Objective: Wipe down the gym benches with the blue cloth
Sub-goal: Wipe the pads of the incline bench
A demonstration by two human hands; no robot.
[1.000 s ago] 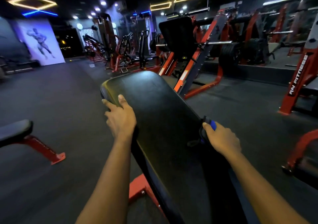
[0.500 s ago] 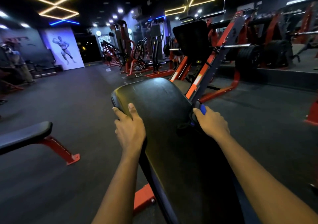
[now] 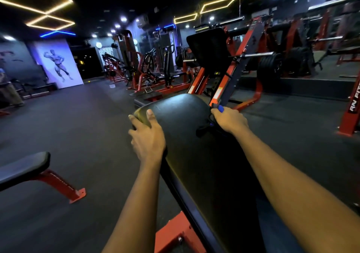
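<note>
A long black padded bench (image 3: pixel 187 147) on a red frame runs from the bottom centre up to mid-frame. My left hand (image 3: pixel 147 136) grips its far left corner, thumb on top and fingers over the edge. My right hand (image 3: pixel 228 121) holds the blue cloth (image 3: pixel 220 108) bunched against the bench's right edge near the top. Only a small blue tip and a dark fold of the cloth show past my fingers.
A second black bench (image 3: pixel 23 168) with a red foot stands at the lower left. A red and black leg press machine (image 3: pixel 229 66) rises just beyond the bench. More red machines line the back, and a red upright (image 3: pixel 350 106) stands at the right. A person sits at the far left edge.
Both hands have slid up the bench toward its far end, the right hand carrying the cloth along the right edge. The view has tilted up and swung left.
</note>
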